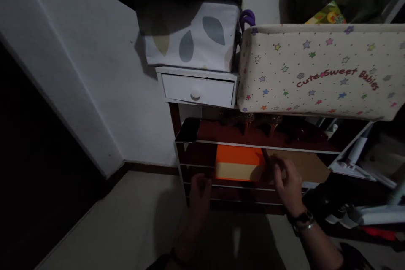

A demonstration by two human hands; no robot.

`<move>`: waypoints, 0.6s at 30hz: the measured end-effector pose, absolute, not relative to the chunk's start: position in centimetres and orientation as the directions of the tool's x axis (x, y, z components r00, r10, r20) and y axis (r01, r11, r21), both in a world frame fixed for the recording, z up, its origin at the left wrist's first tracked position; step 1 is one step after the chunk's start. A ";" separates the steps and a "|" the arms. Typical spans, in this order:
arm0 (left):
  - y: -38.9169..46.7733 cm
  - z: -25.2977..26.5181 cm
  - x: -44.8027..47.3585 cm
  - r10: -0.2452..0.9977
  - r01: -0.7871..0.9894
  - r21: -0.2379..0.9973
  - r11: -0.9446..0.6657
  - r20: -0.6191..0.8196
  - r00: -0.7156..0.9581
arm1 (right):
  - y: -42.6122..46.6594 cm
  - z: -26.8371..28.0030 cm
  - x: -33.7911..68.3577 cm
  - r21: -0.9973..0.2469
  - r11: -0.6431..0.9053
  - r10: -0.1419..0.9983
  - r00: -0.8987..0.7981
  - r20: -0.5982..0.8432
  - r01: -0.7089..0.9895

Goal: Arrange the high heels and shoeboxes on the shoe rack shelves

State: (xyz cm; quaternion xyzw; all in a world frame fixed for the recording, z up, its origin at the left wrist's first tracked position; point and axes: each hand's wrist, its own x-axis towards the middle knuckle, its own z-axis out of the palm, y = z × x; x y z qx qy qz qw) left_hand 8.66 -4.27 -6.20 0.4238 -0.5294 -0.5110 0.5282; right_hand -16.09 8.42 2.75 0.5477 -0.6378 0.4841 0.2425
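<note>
An orange box (239,155) with a cream front face lies on a dark reddish-brown shelf (265,145). Just below and to the left of its front corner is my left hand (200,194), fingers loosely bent, thumb apart; nothing shows in it, though it is dim there. My right hand (289,183), with a watch (305,218) and bracelet on its wrist, hovers right of the box, fingers bent and apart. A brown cardboard box (299,163) lies behind that hand. Neither hand clearly touches the orange box.
Heeled shoes (248,122) stand on the shelf above. On top are a white drawer unit (196,89), a leaf-patterned box (190,36) and a star-patterned fabric bin (319,71). White metal legs (379,215) and dark shoes (335,206) crowd the right. A wall (126,93) rises at left.
</note>
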 end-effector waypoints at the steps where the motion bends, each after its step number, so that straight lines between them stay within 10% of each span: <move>1: -4.3 -6.5 8.1 -0.992 0.160 0.987 -0.021 0.000 -0.129 | 9.6 1.1 -15.6 -0.406 -0.044 -0.499 -0.332 0.801 -0.913; 6: -3.9 -8.2 5.1 -0.859 0.485 0.721 -0.494 -0.320 -0.399 | 12.5 -4.3 -14.9 -0.560 0.034 -0.507 -0.497 0.704 -0.828; 10: -4.0 -7.4 3.8 -0.862 0.681 0.531 -0.504 -0.255 -0.439 | 12.6 -3.8 -18.1 -0.365 0.205 -0.417 -0.418 0.807 -0.908; 14: -4.6 -4.9 4.3 -0.853 0.706 0.498 -0.503 -0.420 -0.311 | 12.3 -2.6 -20.8 -0.102 0.227 -0.597 -0.221 0.771 -0.968; 18: -5.5 -3.3 6.9 -0.896 0.715 0.555 -0.424 -0.373 -0.241 | 13.5 -3.1 -21.9 -0.108 0.213 -0.626 -0.220 0.748 -0.971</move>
